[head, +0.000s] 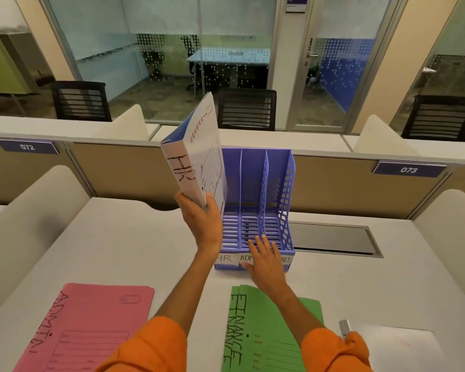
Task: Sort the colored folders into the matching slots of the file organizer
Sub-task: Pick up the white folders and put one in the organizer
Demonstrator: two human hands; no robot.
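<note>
The HR folder [196, 157], thin card that is likely light and floppy, stands tilted at the file organizer's [275, 181] ten o'clock, its bottom edge gripped by the left hand [200, 220], while the right hand [266, 264] lies open-fingered at the organizer's front lip.

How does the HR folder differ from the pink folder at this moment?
The HR folder is pale blue; the pink folder is pink, marked ADMIN. The HR folder is gripped near upright by the left hand above the desk; the pink folder lies flat, untouched. Both bear black handwritten labels.
</note>
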